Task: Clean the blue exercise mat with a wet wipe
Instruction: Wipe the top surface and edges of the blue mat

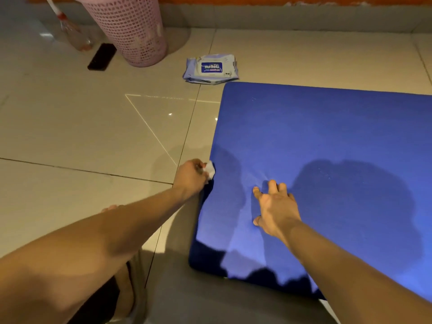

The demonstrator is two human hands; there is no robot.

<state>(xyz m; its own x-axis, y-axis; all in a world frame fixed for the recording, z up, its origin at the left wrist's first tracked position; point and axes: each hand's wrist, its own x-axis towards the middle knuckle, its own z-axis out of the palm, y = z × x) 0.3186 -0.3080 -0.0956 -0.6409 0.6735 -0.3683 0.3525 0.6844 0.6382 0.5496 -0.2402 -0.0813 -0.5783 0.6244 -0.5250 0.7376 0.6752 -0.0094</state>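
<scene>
The blue exercise mat [327, 141] lies flat on the tiled floor and fills the right half of the view. My left hand [190, 176] grips a crumpled white wet wipe [210, 170] right at the mat's left edge. My right hand [273, 204] rests on the mat with its fingers spread, pressing down a little right of the left hand. Faint darker patches show on the mat around both hands.
A pack of wet wipes [211, 69] lies on the floor just beyond the mat's far left corner. A pink perforated basket [128, 26] stands at the back left, with a dark flat object [102, 56] and a plastic bottle [74, 35] beside it. A grey skirting [304, 17] lines the wall.
</scene>
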